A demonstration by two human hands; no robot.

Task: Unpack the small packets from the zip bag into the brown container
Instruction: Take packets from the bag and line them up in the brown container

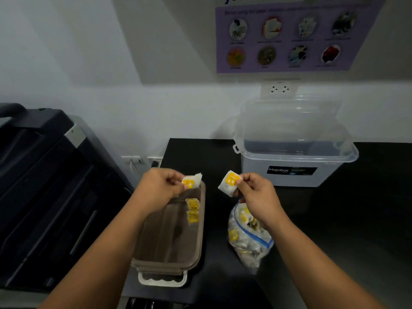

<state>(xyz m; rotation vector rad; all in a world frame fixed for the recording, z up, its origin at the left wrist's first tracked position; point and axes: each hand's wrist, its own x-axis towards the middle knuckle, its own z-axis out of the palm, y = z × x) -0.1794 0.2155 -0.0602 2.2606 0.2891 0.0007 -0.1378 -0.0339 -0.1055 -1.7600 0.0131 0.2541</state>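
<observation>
Brown container (167, 238): set uncovered on the black surface (334, 224), just left of the zip bag.
Stored tea packets (192, 211): a few yellow-tagged ones are stood along the container's right wall, toward its far end.
Left hand (159, 188): fingers are curled and pinched on one tea packet (193, 180), which is held over the container's far rim.
Right hand (256, 194): thumb and fingers are pinched on a second tea packet (229, 182), which is held above the zip bag.
Zip bag (247, 240): clear with a blue seal strip, laid on the surface and filled with more yellow-tagged packets; its top is partly hidden by the right wrist.
Clear storage box (294, 162): labelled "Megabox", placed behind the bag by the wall.
Purple poster (289, 39): fixed to the wall above the box.
Dark machine (44, 186): seen left of the surface.
</observation>
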